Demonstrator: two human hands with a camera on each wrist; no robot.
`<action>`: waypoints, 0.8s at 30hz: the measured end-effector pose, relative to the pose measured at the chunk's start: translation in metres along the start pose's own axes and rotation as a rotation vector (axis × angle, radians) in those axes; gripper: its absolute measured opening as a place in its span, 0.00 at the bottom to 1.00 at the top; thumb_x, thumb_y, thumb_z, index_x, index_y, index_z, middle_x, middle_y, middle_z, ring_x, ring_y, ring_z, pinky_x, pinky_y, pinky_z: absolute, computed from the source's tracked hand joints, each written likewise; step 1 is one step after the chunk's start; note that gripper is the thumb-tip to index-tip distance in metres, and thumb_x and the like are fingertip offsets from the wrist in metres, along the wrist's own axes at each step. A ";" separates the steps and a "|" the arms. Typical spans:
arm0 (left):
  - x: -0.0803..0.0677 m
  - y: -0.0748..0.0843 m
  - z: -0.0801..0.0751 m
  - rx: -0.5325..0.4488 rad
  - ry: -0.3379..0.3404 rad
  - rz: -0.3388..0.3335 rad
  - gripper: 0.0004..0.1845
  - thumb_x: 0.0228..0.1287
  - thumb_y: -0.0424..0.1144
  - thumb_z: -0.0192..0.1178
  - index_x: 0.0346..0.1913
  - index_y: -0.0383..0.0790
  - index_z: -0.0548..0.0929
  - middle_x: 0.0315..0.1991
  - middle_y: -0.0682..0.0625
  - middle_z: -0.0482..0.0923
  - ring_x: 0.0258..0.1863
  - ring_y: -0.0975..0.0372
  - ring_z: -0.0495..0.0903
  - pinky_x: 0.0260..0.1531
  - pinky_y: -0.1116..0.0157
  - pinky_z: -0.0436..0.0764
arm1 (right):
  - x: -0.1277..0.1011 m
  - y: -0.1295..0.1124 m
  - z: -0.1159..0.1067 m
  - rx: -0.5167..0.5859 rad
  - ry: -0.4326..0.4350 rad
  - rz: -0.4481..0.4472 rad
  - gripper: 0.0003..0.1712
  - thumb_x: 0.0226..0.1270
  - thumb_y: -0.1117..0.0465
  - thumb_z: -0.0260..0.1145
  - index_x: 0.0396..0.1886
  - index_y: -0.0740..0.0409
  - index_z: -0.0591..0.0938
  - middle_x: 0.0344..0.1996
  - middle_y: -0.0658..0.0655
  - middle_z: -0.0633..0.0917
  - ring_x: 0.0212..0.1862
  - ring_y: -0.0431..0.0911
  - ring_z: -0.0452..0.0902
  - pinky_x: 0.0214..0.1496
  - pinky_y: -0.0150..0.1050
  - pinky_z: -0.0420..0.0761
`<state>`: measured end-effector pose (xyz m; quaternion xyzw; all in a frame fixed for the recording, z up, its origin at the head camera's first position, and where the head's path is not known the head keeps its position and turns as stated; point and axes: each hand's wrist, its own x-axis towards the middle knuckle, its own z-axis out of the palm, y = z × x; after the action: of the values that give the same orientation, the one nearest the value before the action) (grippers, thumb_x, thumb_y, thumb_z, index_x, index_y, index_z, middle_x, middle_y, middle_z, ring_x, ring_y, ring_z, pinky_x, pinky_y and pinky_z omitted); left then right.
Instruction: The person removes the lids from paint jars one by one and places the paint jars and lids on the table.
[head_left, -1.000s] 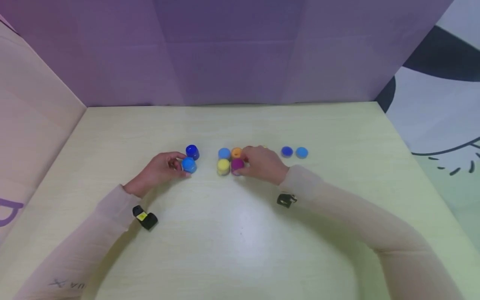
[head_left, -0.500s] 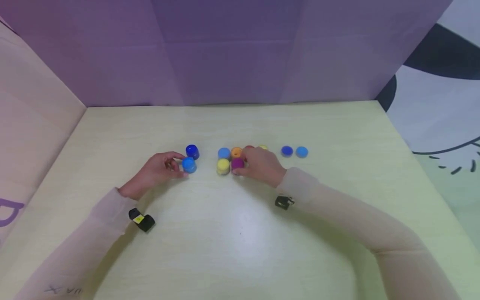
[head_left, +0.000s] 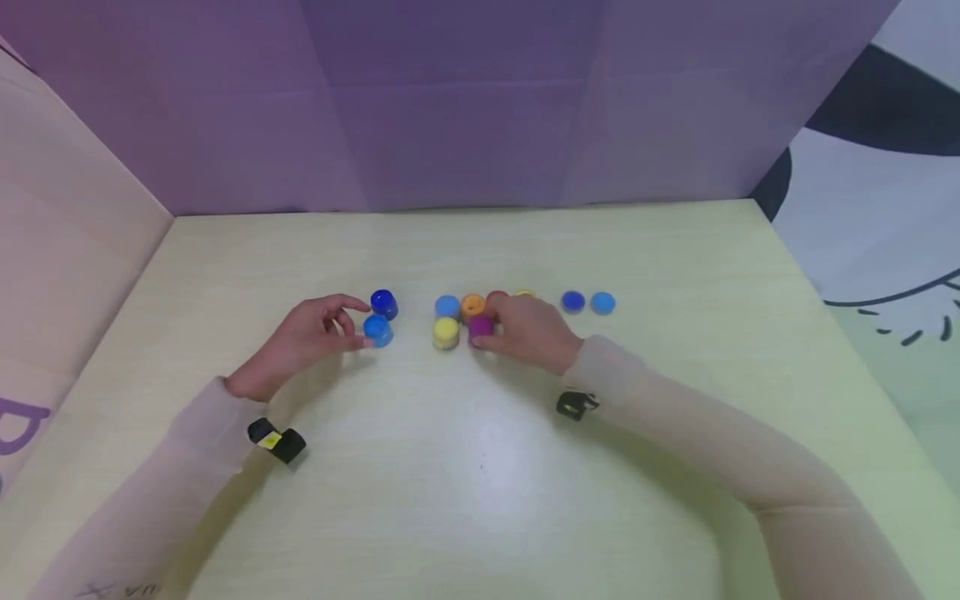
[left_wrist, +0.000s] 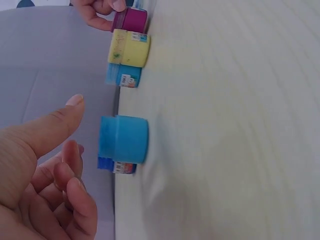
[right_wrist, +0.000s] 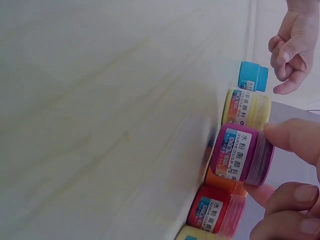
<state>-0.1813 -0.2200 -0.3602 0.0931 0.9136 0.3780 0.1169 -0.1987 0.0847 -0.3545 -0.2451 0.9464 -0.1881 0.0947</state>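
My right hand pinches a purple gouache paint jar by its cap end, between thumb and fingers. Right beside it stands a capped pale yellow jar. Behind these are a light blue jar, an orange jar and a red jar, the red one mostly hidden by my hand in the head view. My left hand is held with thumb and index finger apart, beside a brighter blue jar. A dark blue jar stands just behind that one.
A dark blue disc and a light blue disc, flat like lids, lie to the right of my right hand. Another yellow jar shows past the red one. A purple wall panel borders the table's far edge.
My left hand has drawn back slightly to the left, thumb and index parting from around the bright blue jar. The purple jar has shifted a little right with my right hand, away from the yellow jar.
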 end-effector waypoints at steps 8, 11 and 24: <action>-0.001 0.008 -0.002 -0.014 0.016 0.077 0.23 0.56 0.37 0.68 0.55 0.39 0.77 0.30 0.47 0.76 0.25 0.58 0.69 0.22 0.68 0.68 | -0.010 0.005 -0.005 0.004 -0.001 -0.020 0.17 0.60 0.49 0.68 0.41 0.55 0.78 0.25 0.49 0.80 0.26 0.42 0.70 0.27 0.32 0.68; -0.002 0.012 0.000 -0.020 0.001 0.079 0.23 0.56 0.38 0.68 0.55 0.40 0.77 0.30 0.48 0.77 0.26 0.57 0.69 0.24 0.68 0.69 | -0.014 0.006 -0.006 0.004 -0.011 -0.007 0.18 0.59 0.49 0.68 0.42 0.56 0.78 0.21 0.49 0.77 0.22 0.41 0.68 0.25 0.32 0.65; -0.001 0.028 0.021 -0.076 -0.055 0.163 0.24 0.53 0.36 0.70 0.54 0.36 0.78 0.29 0.48 0.74 0.24 0.58 0.70 0.23 0.69 0.70 | -0.027 0.004 -0.007 0.028 -0.038 -0.023 0.19 0.59 0.50 0.69 0.44 0.57 0.78 0.13 0.48 0.68 0.17 0.41 0.63 0.21 0.32 0.61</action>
<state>-0.1720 -0.1861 -0.3545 0.1729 0.8844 0.4182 0.1143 -0.1793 0.1035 -0.3479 -0.2580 0.9388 -0.1975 0.1141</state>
